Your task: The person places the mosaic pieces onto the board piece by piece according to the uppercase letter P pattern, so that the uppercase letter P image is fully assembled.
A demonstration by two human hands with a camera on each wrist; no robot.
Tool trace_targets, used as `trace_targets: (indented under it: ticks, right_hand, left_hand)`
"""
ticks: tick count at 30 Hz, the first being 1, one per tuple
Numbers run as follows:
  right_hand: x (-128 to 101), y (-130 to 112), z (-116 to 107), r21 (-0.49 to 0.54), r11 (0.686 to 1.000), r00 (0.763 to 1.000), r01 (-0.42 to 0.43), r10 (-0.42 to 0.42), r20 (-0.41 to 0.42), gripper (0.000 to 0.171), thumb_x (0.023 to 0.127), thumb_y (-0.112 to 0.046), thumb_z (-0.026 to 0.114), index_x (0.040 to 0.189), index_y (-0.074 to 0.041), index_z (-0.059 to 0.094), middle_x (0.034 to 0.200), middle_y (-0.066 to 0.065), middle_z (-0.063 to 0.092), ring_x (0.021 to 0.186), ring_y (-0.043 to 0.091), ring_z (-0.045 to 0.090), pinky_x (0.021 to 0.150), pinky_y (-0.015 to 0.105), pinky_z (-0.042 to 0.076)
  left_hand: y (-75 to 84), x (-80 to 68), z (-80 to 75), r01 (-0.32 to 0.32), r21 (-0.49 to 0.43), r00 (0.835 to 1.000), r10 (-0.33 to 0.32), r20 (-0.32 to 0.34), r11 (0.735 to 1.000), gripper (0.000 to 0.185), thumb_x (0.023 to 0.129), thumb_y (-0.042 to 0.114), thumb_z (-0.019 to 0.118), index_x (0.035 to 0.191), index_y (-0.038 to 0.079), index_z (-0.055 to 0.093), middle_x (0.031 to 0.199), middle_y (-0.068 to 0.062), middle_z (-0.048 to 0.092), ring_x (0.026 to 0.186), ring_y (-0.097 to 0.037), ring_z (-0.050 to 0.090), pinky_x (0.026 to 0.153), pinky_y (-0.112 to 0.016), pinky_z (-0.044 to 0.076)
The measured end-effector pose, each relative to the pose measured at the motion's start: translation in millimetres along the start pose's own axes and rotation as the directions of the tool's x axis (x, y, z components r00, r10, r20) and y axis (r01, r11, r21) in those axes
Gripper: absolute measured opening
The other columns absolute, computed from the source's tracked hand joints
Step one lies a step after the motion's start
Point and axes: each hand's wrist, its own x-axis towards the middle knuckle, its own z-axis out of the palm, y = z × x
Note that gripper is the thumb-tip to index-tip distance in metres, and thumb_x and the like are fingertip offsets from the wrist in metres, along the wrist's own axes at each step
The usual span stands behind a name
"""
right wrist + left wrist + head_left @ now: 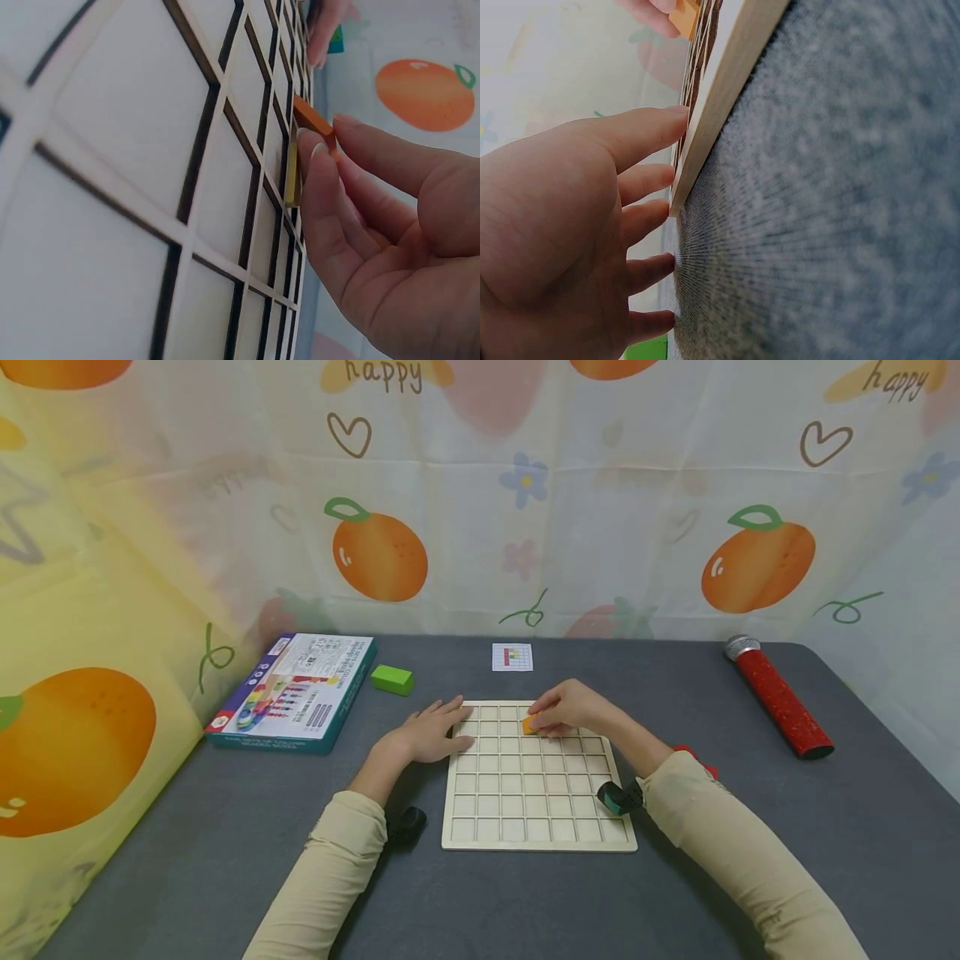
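A pale wooden grid board (pixel 536 814) lies flat on the grey table. My right hand (pixel 542 718) pinches a small orange block (pixel 530 724) over a cell near the board's far edge. In the right wrist view the orange block (pixel 313 120) sits between thumb and fingertips, tilted against the board (pixel 135 150), with a yellowish edge (pixel 291 176) just beneath it. My left hand (pixel 450 722) lies flat with straight fingers at the board's far left corner. In the left wrist view its fingers (pixel 649 131) touch the board's edge (pixel 727 82).
A green block (pixel 392 679) and a colourful game box (pixel 292 692) lie at the far left. A small pattern card (pixel 512 657) sits beyond the board. A red glittery tube (pixel 777 696) lies at the right. A printed curtain (pixel 480 493) encloses the table.
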Motion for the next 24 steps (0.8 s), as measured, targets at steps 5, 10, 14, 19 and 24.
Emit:
trace_targets:
  ticks: [5,10,14,19,24]
  right_hand:
    - [-0.3,-1.9,1.0,-0.018,1.0,1.0,-0.002,0.002,-0.019,0.024,0.087,-0.006,0.07,0.108,0.004,0.069,0.089,0.012,0.07,0.073,0.018,0.068,0.067,0.03,0.055]
    - [-0.7,-1.4,1.1,-0.041,0.999,1.0,0.002,-0.003,-0.022,0.024,0.089,-0.008,0.068,0.109,0.004,0.069,0.088,0.011,0.07,0.073,0.018,0.067,0.068,0.031,0.055]
    - [-1.5,-1.3,2.2,-0.023,1.0,1.0,0.002,-0.002,-0.019,0.024,0.089,-0.009,0.068,0.109,0.004,0.069,0.087,0.011,0.07,0.074,0.019,0.067,0.069,0.031,0.056]
    - [-3.9,-3.9,3.8,-0.009,1.0,1.0,0.002,-0.002,-0.016,0.024,0.09,-0.011,0.067,0.108,0.004,0.069,0.086,0.011,0.07,0.074,0.02,0.067,0.069,0.032,0.056]
    - [-6.1,-6.4,3.4,-0.006,1.0,1.0,0.004,-0.004,-0.023,0.024,0.091,-0.012,0.066,0.108,0.005,0.069,0.087,0.013,0.07,0.075,0.023,0.068,0.07,0.033,0.056]
  left_hand:
    - [-0.1,0.5,-0.4,0.0,0.0,1.0,0.0,0.004,1.0,0.063,0.1,0.039,0.047,0.152,0.012,0.026,0.158,-0.01,0.012,0.142,-0.037,0.009,0.108,-0.06,0.012]
    - [0.2,-0.2,-0.3,0.004,0.001,1.0,-0.004,0.005,1.0,0.063,0.1,0.039,0.047,0.152,0.011,0.026,0.158,-0.011,0.012,0.142,-0.037,0.009,0.108,-0.06,0.012]
    - [1.3,-1.6,0.0,0.006,0.001,1.0,-0.006,-0.001,1.0,0.062,0.1,0.038,0.047,0.152,0.01,0.026,0.158,-0.012,0.013,0.142,-0.038,0.01,0.108,-0.061,0.012]
    - [1.9,-2.7,0.4,0.006,-0.002,1.0,-0.006,-0.005,1.0,0.062,0.1,0.038,0.046,0.152,0.01,0.026,0.157,-0.012,0.014,0.142,-0.038,0.01,0.108,-0.061,0.012]
    - [1.8,-2.1,0.7,0.002,-0.004,1.0,-0.002,-0.011,1.0,0.062,0.1,0.038,0.047,0.152,0.009,0.027,0.157,-0.012,0.014,0.142,-0.038,0.01,0.108,-0.061,0.012]
